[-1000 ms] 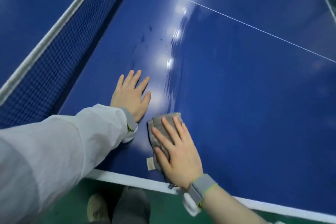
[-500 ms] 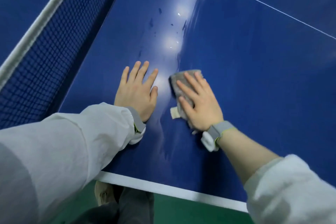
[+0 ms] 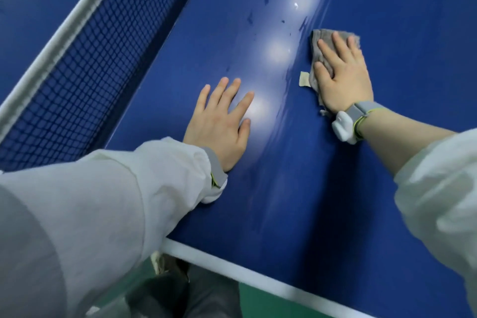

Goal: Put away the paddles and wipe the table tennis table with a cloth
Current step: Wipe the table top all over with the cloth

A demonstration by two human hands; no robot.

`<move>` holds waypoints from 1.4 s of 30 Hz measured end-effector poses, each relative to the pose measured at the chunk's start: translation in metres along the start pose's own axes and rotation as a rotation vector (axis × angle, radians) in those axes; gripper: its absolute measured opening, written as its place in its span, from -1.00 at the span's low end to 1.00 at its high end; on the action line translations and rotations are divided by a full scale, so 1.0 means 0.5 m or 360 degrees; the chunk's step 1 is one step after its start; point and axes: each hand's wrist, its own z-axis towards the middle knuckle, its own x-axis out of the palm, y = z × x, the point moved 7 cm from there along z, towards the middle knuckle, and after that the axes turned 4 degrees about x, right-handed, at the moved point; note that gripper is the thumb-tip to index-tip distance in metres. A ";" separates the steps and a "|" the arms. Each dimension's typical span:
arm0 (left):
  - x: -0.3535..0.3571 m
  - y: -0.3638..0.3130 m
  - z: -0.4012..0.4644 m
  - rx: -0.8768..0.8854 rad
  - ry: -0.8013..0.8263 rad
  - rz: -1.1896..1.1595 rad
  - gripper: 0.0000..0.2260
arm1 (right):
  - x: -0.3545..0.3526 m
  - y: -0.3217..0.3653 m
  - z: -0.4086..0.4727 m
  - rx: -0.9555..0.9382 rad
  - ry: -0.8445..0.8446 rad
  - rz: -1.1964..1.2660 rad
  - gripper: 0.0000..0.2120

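One cloth [image 3: 318, 41] under right hand [image 3: 343, 77], left hand [image 3: 219, 124] flat on table [image 3: 335, 188]

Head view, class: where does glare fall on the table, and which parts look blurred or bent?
Head view: a row of bright glare spots runs up the table between the left hand and the cloth; the near sleeves look soft; the net slants from wide-angle distortion.

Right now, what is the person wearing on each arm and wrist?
The left arm wears a loose white long sleeve down to the wrist, where a grey wristband with a yellow-green edge shows. The right arm's white sleeve is pushed up, baring the forearm. The right wrist carries a grey strap with yellow-green trim and a small white device attached. Both hands are bare.
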 end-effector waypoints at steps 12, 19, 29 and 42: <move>-0.045 0.029 -0.029 0.0019 -0.0020 -0.0415 -0.53 | 0.040 0.236 -0.520 -0.0106 -0.0051 -0.0012 -0.56; -0.040 0.063 -0.116 0.0063 -0.0078 -0.0271 -0.58 | 0.101 0.377 -0.640 0.0125 0.0038 -0.0142 -0.50; -0.038 0.072 0.077 -0.0112 -0.0154 -0.0076 -0.55 | 0.097 0.330 -0.401 0.0163 -0.0017 -0.0104 -0.50; -0.021 0.105 0.191 -0.0360 -0.0122 -0.0031 -0.50 | 0.066 0.182 0.145 0.0183 -0.0021 -0.0102 -0.48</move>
